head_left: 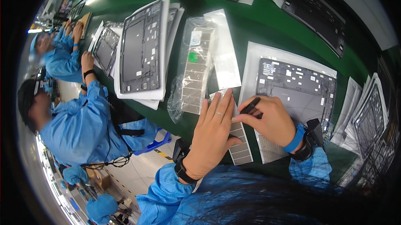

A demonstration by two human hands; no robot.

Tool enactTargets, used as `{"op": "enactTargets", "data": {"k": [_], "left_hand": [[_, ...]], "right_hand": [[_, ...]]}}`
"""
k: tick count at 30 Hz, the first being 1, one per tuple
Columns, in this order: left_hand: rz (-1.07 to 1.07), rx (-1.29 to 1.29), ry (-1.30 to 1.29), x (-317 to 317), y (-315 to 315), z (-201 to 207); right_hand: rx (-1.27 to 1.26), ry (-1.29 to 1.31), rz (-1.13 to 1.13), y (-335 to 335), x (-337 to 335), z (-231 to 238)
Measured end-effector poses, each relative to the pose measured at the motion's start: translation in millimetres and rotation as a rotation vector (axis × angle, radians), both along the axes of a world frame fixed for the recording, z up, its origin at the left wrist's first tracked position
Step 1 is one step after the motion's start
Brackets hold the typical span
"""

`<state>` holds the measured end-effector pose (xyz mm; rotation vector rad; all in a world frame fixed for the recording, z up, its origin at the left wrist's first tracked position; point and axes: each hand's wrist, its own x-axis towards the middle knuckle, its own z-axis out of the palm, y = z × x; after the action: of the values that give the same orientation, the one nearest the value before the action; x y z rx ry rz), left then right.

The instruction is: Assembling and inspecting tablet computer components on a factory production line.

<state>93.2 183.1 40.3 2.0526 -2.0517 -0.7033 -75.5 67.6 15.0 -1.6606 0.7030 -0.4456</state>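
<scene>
My left hand (215, 131), a ring on one finger, lies flat with fingers stretched out over a strip of grey rectangular stickers (241, 152). Close to its fingertips, my right hand (269, 118) grips a slim black tool (250, 106); its tip is hidden, so I cannot tell its kind. Just beyond the right hand, a dark grey tablet-like housing (307, 80) with small white labels rests on a white sheet (250, 57). Left of my hands lies a clear plastic bag (178, 95) with a sticker sheet (194, 85) in it and a green dot. A white strip (225, 53) lies beside the bag.
A stack of similar housings (140, 49) with white sheets stands at the left of the green table (167, 120). Another housing (317, 18) lies at the far right, and more pieces (369, 112) lean at the right edge. Co-workers in blue (79, 129) sit at the left.
</scene>
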Motion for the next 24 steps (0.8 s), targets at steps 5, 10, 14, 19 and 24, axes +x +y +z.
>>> {"op": "enactTargets", "data": {"k": [5, 10, 14, 19, 24], "left_hand": [[0.038, -0.021, -0.032, 2.9, 6.5, -6.2], [-0.007, -0.033, -0.086, 6.5, 7.7, -2.7], [-0.006, -0.028, -0.094, 6.7, 8.8, -5.4], [0.03, -0.006, -0.077, 7.4, 9.8, -9.0], [0.032, -0.006, -0.072, 7.1, 9.8, -9.0]], "right_hand": [[-0.032, 0.081, 0.033, -6.2, 4.5, -8.7], [-0.161, 0.145, 0.127, -11.6, 8.3, -10.1], [-0.226, 0.158, 0.185, -13.9, 10.5, -10.6], [-0.162, 0.148, 0.227, -16.6, 16.1, -9.2], [-0.164, 0.139, 0.263, -21.5, 18.9, -2.9]]}}
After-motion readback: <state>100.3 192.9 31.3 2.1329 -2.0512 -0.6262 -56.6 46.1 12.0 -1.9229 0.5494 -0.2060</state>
